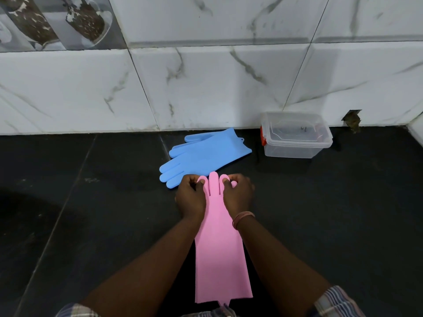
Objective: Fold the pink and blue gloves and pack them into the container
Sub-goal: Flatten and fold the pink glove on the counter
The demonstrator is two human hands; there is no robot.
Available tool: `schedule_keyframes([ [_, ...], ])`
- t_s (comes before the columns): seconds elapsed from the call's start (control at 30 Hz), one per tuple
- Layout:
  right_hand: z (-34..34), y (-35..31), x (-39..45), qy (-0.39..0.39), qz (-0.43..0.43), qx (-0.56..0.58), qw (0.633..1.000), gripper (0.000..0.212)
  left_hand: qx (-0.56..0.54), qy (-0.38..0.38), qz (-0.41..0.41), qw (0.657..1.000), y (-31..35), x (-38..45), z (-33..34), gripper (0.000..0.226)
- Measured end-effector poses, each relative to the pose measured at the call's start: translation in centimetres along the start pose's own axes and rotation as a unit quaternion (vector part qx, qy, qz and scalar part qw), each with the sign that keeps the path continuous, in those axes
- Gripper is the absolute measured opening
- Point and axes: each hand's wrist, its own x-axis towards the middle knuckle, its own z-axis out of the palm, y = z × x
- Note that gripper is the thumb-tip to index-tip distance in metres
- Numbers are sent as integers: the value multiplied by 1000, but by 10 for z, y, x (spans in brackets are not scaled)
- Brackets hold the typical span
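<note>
Between our fingers (202, 183) lies the flat pink silicone glove (220, 255); both hands pinch its fingertips, likely readying a fold.

My dark counter (91, 202) of black slabs runs back to the marbled wall. The clear container (296, 136), lidless with a red latch on its left side, sits on it against that wall. Just left of the container lies the blue glove (203, 154), flat, its fingers pointing away from the container. Nearer me than the container, the pink glove (220, 259) lies stretched out flat, its fingertips close beside the blue glove.
</note>
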Motion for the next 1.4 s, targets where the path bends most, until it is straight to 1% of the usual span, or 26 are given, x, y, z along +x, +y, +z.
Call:
schedule_keyframes([
  [0.13, 1, -2, 2, -6, -23, -69, 997, 19, 66, -10, 21, 998, 1, 6, 2, 24],
  [0.17, 0, -2, 1, -7, -35, -85, 996, 21, 74, -16, 29, 997, 2, 6, 1, 20],
  [0.23, -2, -3, -2, 4, -72, -118, 990, 27, 71, -17, 44, 996, 4, 4, 0, 5],
  [0.27, -3, -4, -4, 22, -104, -143, 984, 29, 70, -10, 57, 996, 4, 0, -1, 8],
  [0.33, -5, -4, -7, 62, -183, -190, 963, 29, 85, 10, 110, 990, 4, -7, -4, 23],
  [0.37, -5, -2, -7, 68, -222, -215, 949, 28, 108, 16, 147, 983, 2, -11, -6, 28],
  [0.4, -4, 0, -8, 60, -258, -245, 933, 29, 139, 9, 185, 973, 0, -15, -8, 31],
  [0.47, 2, 7, -9, 24, -305, -295, 905, 32, 194, -35, 243, 950, -8, -20, -11, 36],
  [0.57, 10, 18, -9, -10, -299, -316, 901, 38, 209, -95, 260, 938, -17, -17, -14, 39],
  [0.73, 13, 26, -7, -33, -299, -334, 893, 45, 215, -146, 266, 928, -31, -16, -13, 45],
  [0.83, 12, 27, -5, -54, -307, -328, 892, 44, 296, -154, 331, 883, -43, -12, -15, 48],
  [0.9, 9, 25, -4, -72, -310, -321, 892, 45, 318, -157, 345, 869, -44, -9, -18, 49],
  [0.97, 3, 24, -7, -72, -315, -309, 894, 48, 323, -156, 358, 862, -41, -10, -22, 50],
  [1.07, -9, 31, -22, -38, -336, -276, 900, 49, 298, -127, 392, 861, -43, -18, -35, 51],
  [1.17, -21, 51, -51, -41, -351, -234, 906, 50, 285, -120, 377, 873, -56, -36, -51, 54],
  [1.2, -23, 58, -59, -50, -346, -241, 905, 51, 295, -129, 370, 872, -61, -43, -55, 56],
  [1.3, -30, 73, -72, -76, -317, -285, 901, 54, 338, -185, 350, 854, -77, -58, -61, 58],
  [1.33, -32, 73, -75, -81, -309, -284, 904, 55, 341, -197, 342, 853, -80, -61, -64, 59],
  [1.4, -35, 68, -79, -78, -299, -260, 915, 54, 324, -203, 334, 862, -78, -64, -68, 59],
])
